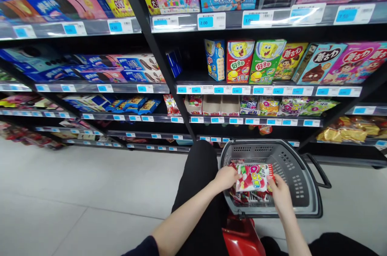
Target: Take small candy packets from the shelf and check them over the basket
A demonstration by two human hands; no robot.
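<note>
Lower centre-right, your left hand and right hand pinch the packet at both ends, likely steadying it over the basket.

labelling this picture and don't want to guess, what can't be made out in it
Head view: how many packets lie in the basket; the held packet covers part of the pile.
Head view: the held packet's underside; it faces away from the camera.
Head view: the full shape of the red object; the bottom edge cuts it off.
Head view: print on the upper-left price labels; blurred and small.
</note>
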